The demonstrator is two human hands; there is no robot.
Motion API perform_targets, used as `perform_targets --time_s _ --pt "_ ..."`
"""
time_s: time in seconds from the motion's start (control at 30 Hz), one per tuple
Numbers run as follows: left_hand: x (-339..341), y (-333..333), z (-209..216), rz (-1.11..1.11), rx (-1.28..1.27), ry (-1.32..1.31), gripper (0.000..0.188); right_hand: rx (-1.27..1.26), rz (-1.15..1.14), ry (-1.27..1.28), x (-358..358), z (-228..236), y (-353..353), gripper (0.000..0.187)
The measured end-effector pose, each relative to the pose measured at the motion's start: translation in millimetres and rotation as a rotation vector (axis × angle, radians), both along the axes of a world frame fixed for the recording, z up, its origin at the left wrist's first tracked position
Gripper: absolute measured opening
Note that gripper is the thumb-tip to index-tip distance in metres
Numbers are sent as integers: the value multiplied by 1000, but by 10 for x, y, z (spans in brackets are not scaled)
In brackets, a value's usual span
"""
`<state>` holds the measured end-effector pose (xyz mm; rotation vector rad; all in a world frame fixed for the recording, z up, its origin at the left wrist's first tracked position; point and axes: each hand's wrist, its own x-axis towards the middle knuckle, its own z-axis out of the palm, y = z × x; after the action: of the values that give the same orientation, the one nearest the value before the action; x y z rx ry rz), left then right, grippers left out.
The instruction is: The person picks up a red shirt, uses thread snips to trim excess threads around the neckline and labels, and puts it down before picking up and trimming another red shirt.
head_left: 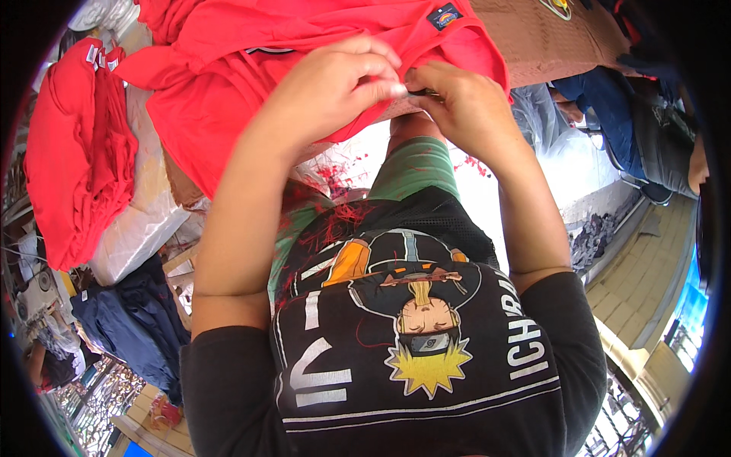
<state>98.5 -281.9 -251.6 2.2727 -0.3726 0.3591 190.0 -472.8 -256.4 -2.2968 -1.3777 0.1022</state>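
A bright red garment [205, 95] with a dark patch label near its neckline is spread in front of me, its near edge hanging toward my lap. Closed at that edge, my left hand [350, 80] has thumb and fingertips brought together on the red cloth. Just to its right, my right hand [468, 99] is closed too. A small dark tool [428, 94] shows between its thumb and forefinger, mostly hidden by the fingers. The two hands' fingertips almost meet.
More red garments [80, 160] are piled at the left on a plastic-wrapped stack, with dark blue cloth [137, 324] below. Red thread scraps [335, 217] lie across my lap. A brown surface [556, 38] extends behind the garment. Another person [632, 114] sits at the right.
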Motion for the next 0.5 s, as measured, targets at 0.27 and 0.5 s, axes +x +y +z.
perform_targets --time_s 0.27,0.5 --pt "-666 297 1057 -55 -121 -94 53 144 -174 450 194 239 -319 21" --pt "-298 -75 -37 279 -27 41 14 91 -264 939 -8 -330 32 38"
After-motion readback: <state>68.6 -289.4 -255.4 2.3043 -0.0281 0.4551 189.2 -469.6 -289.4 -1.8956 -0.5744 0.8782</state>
